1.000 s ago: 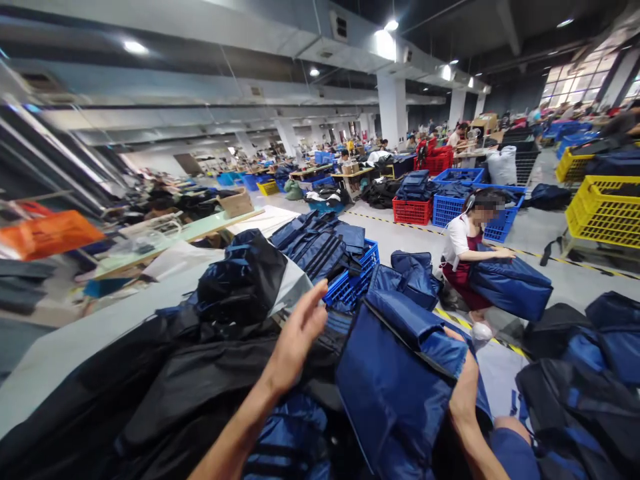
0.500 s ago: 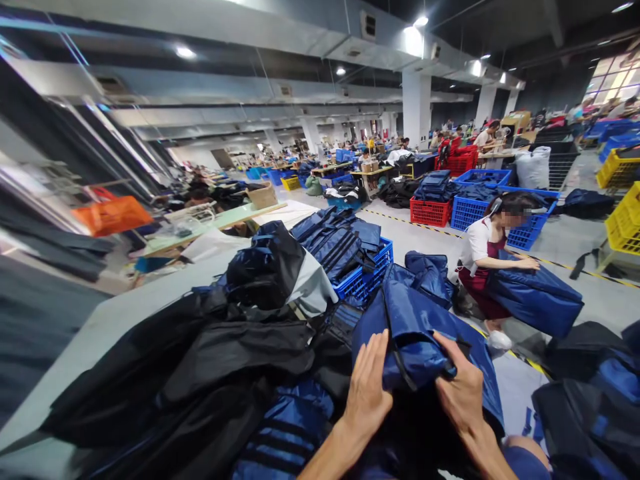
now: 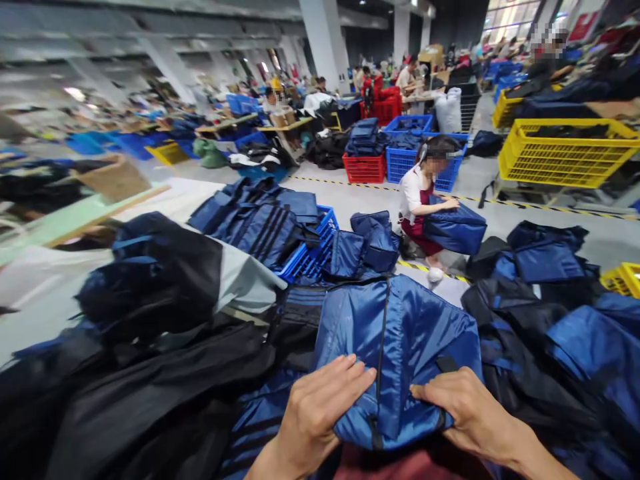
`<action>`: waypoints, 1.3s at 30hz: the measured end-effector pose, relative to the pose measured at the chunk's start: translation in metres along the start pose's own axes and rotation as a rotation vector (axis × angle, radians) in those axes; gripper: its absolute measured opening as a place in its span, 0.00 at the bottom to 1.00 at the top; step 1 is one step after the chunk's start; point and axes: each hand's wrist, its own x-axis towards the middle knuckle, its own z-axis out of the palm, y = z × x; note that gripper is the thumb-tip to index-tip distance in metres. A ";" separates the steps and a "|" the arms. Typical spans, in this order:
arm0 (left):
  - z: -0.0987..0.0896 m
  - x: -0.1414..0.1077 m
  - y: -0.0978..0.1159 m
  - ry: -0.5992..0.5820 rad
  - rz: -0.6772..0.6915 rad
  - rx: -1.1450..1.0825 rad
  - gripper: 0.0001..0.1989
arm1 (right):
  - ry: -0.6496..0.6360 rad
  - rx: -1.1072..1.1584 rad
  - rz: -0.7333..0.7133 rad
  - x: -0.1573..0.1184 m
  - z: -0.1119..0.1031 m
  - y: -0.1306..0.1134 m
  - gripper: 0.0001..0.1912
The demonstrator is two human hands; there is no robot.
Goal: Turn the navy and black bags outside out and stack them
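A shiny blue fabric bag (image 3: 350,313) with a dark zipper line down its middle is held up in front of me. My left hand (image 3: 320,400) grips its lower left side, fingers laid across the fabric and thumb hidden. On the lower right, my right hand (image 3: 463,403) is closed on the bag's fabric, thumb and fingers pinching a fold near a short black strap. Under and left of the bag lies a blue piece with black stripes (image 3: 260,420). A heap of black fabric bags (image 3: 165,387) spreads to the left.
A blue crate (image 3: 313,250) piled with blue bags stands ahead. Beyond it a co-worker (image 3: 417,200) crouches with another blue bag (image 3: 457,227). Black and blue bags (image 3: 520,333) lie at right. A yellow crate (image 3: 565,157) and a red crate (image 3: 364,169) stand farther back.
My view has swung right. The bag is turned up with its zippered face toward me, and my left fingers have moved from upright beside it to across it. My right hand keeps its grip.
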 end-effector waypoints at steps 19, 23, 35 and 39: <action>0.058 0.315 -0.131 -0.590 -0.419 -0.555 0.02 | 0.521 -0.561 0.418 0.098 -0.151 0.176 0.26; 0.072 0.324 -0.169 -0.489 -0.507 -0.617 0.18 | 0.379 -0.353 0.521 0.147 -0.146 0.238 0.28; 0.183 0.325 -0.245 0.059 -0.589 -0.469 0.25 | 0.629 0.105 0.843 0.133 -0.054 0.344 0.39; 0.245 0.314 -0.276 -0.023 -0.748 -0.506 0.21 | 0.624 0.009 1.051 0.114 0.020 0.372 0.39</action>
